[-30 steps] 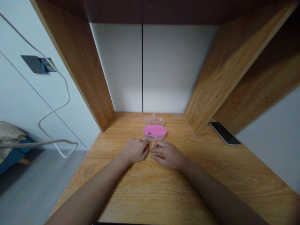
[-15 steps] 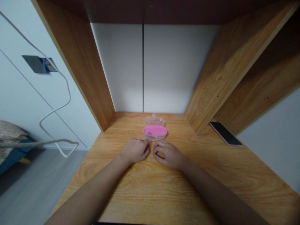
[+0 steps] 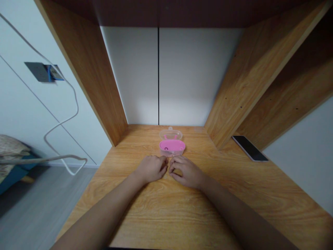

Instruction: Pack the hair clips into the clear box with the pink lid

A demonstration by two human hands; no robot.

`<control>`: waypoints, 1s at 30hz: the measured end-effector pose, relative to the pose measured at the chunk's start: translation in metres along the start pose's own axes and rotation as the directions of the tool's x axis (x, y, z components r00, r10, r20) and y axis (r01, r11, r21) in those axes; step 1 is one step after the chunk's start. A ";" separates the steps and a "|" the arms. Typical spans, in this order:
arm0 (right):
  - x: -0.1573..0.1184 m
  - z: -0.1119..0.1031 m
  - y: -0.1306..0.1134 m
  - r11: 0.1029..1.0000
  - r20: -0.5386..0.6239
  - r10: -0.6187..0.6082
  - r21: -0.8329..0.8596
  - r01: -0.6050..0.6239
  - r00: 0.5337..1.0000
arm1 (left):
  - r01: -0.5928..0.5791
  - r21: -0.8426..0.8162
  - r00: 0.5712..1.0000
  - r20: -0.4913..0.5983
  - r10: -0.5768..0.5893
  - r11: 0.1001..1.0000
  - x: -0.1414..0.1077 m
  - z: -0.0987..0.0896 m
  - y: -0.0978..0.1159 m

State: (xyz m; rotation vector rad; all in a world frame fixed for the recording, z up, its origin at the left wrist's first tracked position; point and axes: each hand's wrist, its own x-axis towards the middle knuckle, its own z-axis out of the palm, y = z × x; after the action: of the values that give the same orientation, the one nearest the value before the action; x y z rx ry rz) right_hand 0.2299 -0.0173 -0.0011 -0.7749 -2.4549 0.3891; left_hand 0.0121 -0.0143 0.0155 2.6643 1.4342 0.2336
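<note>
From my end, through the head camera, I see both bare hands low over the wooden desk [image 3: 169,215], facing each other just in front of the pink container [image 3: 171,145]; the left hand [image 3: 153,168] is curled, its fingers bent inward; the right hand [image 3: 189,174] curves its thumb and forefinger into a loop, the tips near the left fingers; I cannot tell whether either grip is pinched together on something small or slightly apart, because the fingertips are too small and partly hidden; the container sits upright near the back of the desk, with a small dark ring-shaped mark [image 3: 165,148] at the left of its pink top; its clear lid [image 3: 171,134] lies open behind it, tab toward the back panel [image 3: 182,76]; well off to my right, a dark-faced phone [image 3: 249,148] lies flat beside the wooden upright [image 3: 241,86]; at my left, a white cable [image 3: 76,100] hangs in loops before the pale wall [image 3: 85,139]
</note>
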 end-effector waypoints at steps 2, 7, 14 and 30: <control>0.000 0.000 0.001 1.000 0.007 -0.015 0.015 0.015 1.000 | 0.008 -0.012 1.000 0.010 -0.008 1.000 0.000 0.000 0.000; -0.001 0.003 0.004 0.999 0.027 -0.041 0.032 0.040 0.999 | 0.005 -0.033 1.000 0.025 -0.005 0.999 -0.001 0.001 -0.001; -0.001 0.001 0.007 0.999 0.000 -0.039 -0.013 0.039 0.999 | -0.070 -0.046 0.997 0.014 0.071 0.996 0.000 0.002 -0.002; -0.003 -0.009 0.008 1.000 -0.240 -0.011 0.024 0.017 0.971 | -0.204 -0.361 0.973 -0.177 0.148 0.910 0.000 0.008 0.000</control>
State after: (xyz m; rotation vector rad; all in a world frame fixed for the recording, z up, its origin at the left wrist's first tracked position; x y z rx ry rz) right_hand 0.2408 -0.0113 0.0015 -0.7474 -2.2242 0.3023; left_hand 0.0132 -0.0141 0.0078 2.4912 1.0464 0.6625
